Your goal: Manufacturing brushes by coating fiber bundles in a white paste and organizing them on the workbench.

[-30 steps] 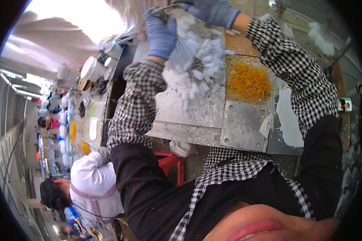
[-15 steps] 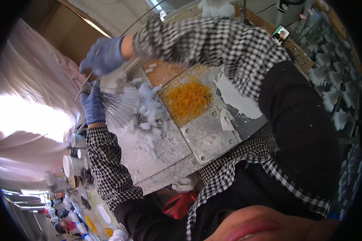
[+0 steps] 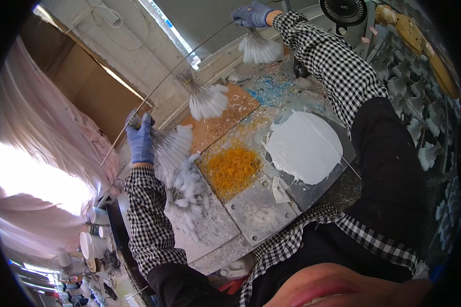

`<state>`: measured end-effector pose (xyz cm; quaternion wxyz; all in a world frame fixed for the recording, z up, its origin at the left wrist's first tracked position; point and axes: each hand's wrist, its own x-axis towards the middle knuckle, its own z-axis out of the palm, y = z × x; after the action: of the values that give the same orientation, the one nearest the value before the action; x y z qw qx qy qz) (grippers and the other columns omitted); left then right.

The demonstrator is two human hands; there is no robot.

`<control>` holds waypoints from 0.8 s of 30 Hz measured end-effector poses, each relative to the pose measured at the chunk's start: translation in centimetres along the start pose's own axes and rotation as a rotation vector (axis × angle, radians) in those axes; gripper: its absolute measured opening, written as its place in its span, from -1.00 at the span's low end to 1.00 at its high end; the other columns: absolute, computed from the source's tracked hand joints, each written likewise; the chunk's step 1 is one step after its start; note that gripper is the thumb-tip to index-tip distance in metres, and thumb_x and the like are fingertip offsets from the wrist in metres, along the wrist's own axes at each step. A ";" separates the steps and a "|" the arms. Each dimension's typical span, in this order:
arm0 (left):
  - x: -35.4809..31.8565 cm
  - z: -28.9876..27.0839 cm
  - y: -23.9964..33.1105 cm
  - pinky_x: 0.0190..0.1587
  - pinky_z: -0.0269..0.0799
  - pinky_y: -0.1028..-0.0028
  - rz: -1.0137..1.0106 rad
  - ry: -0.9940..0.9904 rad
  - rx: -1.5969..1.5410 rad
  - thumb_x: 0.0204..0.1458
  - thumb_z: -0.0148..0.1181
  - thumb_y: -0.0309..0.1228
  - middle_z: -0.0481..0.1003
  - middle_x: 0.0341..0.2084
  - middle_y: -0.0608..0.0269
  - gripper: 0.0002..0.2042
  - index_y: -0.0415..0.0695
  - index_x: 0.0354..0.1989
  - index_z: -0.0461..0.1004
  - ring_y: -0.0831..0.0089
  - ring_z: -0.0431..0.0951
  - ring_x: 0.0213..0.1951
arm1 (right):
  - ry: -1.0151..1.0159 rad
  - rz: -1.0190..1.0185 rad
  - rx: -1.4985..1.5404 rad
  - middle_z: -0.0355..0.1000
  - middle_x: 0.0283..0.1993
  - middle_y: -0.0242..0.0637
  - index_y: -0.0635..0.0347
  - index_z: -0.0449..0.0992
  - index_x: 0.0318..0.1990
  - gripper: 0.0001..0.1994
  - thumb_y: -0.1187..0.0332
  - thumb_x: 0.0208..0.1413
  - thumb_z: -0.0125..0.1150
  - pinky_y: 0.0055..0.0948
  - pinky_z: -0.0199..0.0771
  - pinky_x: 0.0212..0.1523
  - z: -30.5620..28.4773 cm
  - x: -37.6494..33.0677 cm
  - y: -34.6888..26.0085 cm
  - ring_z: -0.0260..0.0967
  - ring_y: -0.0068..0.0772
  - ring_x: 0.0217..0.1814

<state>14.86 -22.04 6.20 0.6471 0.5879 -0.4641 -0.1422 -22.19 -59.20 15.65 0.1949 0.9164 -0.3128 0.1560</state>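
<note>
My left hand (image 3: 140, 140), in a blue glove, is closed around the tied end of a bunch of thin wires with white tufted tips (image 3: 174, 147), beside a long thin rod (image 3: 169, 74). Up at the far right, my gloved right hand (image 3: 253, 15) is closed on the rod's other end. Along the rod hang two more fanned bunches: one in the middle (image 3: 207, 100), one just under my right hand (image 3: 260, 48). Below my left hand, loose white-tipped pieces (image 3: 187, 192) lie heaped on a pale board (image 3: 215, 230).
Orange-yellow rubber bands (image 3: 233, 169) lie in a heap mid-table beside a metal plate with corner holes (image 3: 264, 212). A round spread of white paste (image 3: 305, 146) covers a dark board. At the right stand racks of similar bunches (image 3: 415, 102); a black fan-like device (image 3: 344, 11) is behind.
My right hand has gone from beside my left hand to the far upper right. Another bunch now shows mid-rod. The view has shifted, uncovering the white paste.
</note>
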 end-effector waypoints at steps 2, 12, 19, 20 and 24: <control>0.1 0.5 -0.6 -0.21 0.50 0.56 -0.048 0.028 0.006 0.24 0.32 -0.40 0.55 -0.28 0.29 -0.57 -0.21 0.23 0.36 0.55 0.55 -0.30 | 0.121 -0.036 -0.022 0.57 0.12 -0.23 -0.03 0.57 0.09 -0.62 0.00 0.34 -0.02 0.04 0.48 0.14 1.2 -0.2 1.6 0.49 -0.08 0.21; -0.5 0.3 -0.9 -0.31 0.44 0.58 0.029 -0.024 0.059 0.21 0.34 -0.41 0.56 -0.32 0.33 -0.53 -0.18 0.25 0.36 0.62 0.51 -0.35 | 0.288 -0.257 -0.158 0.48 0.26 -0.08 0.01 0.47 0.27 -0.41 -0.09 0.17 0.16 -0.02 0.41 0.27 -1.3 0.2 -0.8 0.42 -0.02 0.31; 0.6 1.9 -0.7 -0.23 0.49 0.58 0.056 -0.013 0.080 0.19 0.36 -0.40 0.57 -0.29 0.30 -0.58 -0.19 0.17 0.41 0.57 0.56 -0.29 | -0.020 -0.563 0.341 0.58 0.04 -0.04 0.08 0.53 0.14 -0.46 -0.05 0.11 0.24 -0.05 0.49 0.12 -4.1 4.0 -19.9 0.53 0.05 0.10; 0.8 2.1 -0.7 -0.22 0.50 0.57 0.071 -0.028 0.080 0.19 0.37 -0.40 0.57 -0.28 0.30 -0.59 -0.19 0.17 0.41 0.56 0.57 -0.28 | -0.096 -0.558 0.290 0.61 -0.03 -0.04 0.10 0.54 0.09 -0.49 -0.05 0.12 0.24 -0.04 0.51 0.07 -3.9 4.5 -20.7 0.55 0.06 0.05; 1.3 4.0 -1.3 -0.17 0.53 0.53 0.029 0.037 0.062 0.15 0.41 -0.40 0.57 -0.22 0.26 -0.53 -0.18 0.19 0.38 0.52 0.58 -0.24 | -0.016 -0.574 0.280 0.62 -0.16 -0.02 0.13 0.57 -0.05 -0.57 -0.04 0.16 0.23 -0.01 0.53 -0.04 -2.1 5.4 -17.2 0.57 0.11 -0.05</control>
<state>12.98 -25.82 5.08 0.6392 0.6033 -0.4647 -0.1073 -7.52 -48.46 15.22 0.1005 0.9863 -0.0185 0.1292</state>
